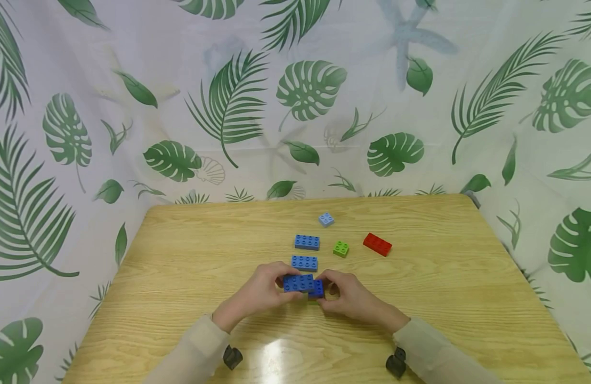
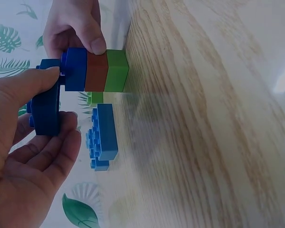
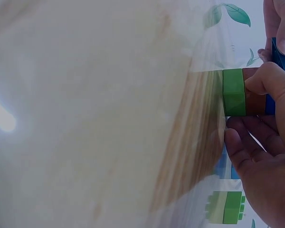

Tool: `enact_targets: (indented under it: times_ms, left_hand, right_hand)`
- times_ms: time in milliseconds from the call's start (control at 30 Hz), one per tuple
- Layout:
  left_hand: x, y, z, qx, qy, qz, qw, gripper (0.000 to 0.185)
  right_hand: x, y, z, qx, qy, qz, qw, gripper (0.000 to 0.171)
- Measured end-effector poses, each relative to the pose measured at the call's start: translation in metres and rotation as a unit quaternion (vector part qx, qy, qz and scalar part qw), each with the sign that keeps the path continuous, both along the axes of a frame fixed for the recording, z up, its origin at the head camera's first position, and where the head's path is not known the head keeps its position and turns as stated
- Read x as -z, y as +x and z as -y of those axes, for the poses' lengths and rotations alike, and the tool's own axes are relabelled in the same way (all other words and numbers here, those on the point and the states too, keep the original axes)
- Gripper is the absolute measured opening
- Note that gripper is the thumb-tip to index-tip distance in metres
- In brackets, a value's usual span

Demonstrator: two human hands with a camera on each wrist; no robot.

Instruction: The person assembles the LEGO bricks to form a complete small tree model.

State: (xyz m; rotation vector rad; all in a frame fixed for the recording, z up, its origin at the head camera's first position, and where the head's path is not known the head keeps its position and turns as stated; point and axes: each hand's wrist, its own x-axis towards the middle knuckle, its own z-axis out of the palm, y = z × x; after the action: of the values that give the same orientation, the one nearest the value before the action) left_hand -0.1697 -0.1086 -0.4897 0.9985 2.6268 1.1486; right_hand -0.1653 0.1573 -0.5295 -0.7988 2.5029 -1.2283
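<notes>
My left hand pinches a long blue toy brick between thumb and fingers, studs up. Its one end overlaps the top of a short stack in the left wrist view, right at the studs. That stack has a green brick at the bottom on the table, a reddish-brown brick in the middle and a darker blue brick on top. My right hand grips the stack from the right, thumb on the brown brick's near side.
Beyond the hands lie two medium-blue long bricks, a small light-blue brick, a small green brick and a red brick. The wooden table ends at a leaf-patterned cloth.
</notes>
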Motion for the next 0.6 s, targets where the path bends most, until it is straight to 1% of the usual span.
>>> enact_targets:
  times_ms: [367,600]
  left_hand:
    - [0.0024,0.0008,-0.0035,0.004,-0.007,0.012,0.9999,0.037]
    - [-0.0025,0.0007,-0.0058,0.012,-0.019,0.004,0.9997,0.037]
  right_hand:
    - [0.0016,0.0003,-0.0001,0.002,0.009,-0.006,1.0,0.033]
    - [0.0008,0.0006,0.0002,0.003,0.007,-0.01,1.0,0.032]
